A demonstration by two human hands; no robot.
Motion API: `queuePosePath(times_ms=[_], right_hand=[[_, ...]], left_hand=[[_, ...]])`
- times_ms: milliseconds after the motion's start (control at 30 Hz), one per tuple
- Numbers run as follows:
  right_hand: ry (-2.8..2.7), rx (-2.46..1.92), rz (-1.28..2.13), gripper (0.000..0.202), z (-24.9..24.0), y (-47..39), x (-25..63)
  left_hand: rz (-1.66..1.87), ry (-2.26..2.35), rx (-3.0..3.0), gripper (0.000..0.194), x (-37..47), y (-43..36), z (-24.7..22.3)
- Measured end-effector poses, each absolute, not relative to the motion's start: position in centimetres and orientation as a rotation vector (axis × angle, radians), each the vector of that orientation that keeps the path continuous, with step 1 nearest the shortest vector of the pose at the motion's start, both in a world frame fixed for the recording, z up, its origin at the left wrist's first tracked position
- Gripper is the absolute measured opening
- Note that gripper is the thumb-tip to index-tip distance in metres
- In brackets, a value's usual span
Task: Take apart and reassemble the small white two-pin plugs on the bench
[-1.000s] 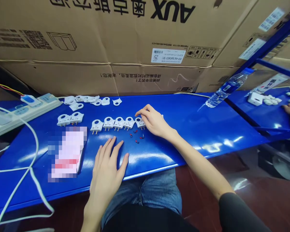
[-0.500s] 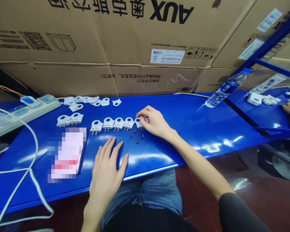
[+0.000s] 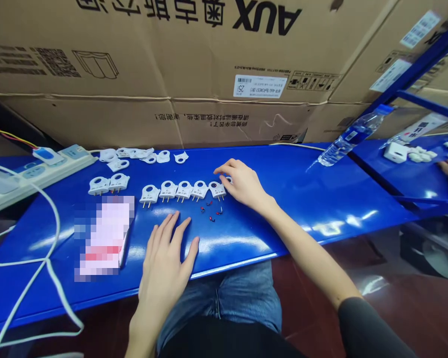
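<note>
My left hand lies flat at the front edge of the blue table, fingers spread, holding nothing. In front of it stands a row of white two-pin plug housings, each with a round hole and metal prongs pointing toward me. My right hand is at the right end of this row, thumb and index finger apart, just beside the last fully visible plug housing. Another white part shows only partly behind its fingers. Several small red-and-black pieces lie before the row.
Two more plug housings and several loose white covers sit at the left. Also there are a blurred phone-like object, a power strip and white cables. A water bottle leans right; cardboard boxes stand behind.
My right hand has shifted slightly right and up, off the plug housing at the row's right end, which now shows more fully. My left hand stays in place.
</note>
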State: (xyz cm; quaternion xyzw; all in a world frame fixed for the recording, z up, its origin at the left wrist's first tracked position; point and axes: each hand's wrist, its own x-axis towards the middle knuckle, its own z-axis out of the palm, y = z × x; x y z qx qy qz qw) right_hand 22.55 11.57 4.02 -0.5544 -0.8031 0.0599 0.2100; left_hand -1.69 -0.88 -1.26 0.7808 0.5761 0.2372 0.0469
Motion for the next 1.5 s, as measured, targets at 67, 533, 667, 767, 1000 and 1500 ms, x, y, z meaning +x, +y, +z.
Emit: queuePosePath(times_ms=[67,533,667,767,1000,1500], right_hand=[[-2.245,-1.57,0.124,0.028,4.2,11.9,22.6],[-2.497,-1.519,0.179,0.018,3.8,13.4,21.7],[-2.497,-1.513,0.191,0.02,4.1,13.2,21.5],[-2.511,-1.503,0.197,0.021,4.2,13.0,21.6],[-2.528,-1.481,0.193,0.019,3.9,13.2,21.6],[-2.564,-1.38,0.154,0.017,3.7,13.2,21.8]], left_hand=[[0.727,1.752,2.383,0.05,-1.7,-0.9,-1.3],[0.723,1.749,2.383,0.049,-1.7,-0.8,-1.1],[0.71,1.753,2.394,0.048,-1.8,-0.9,-1.2],[0.709,1.753,2.402,0.048,-1.8,-0.9,-1.3],[0.722,1.744,2.4,0.048,-1.8,-0.8,-1.3],[0.728,1.745,2.386,0.048,-1.8,-0.9,-1.2]])
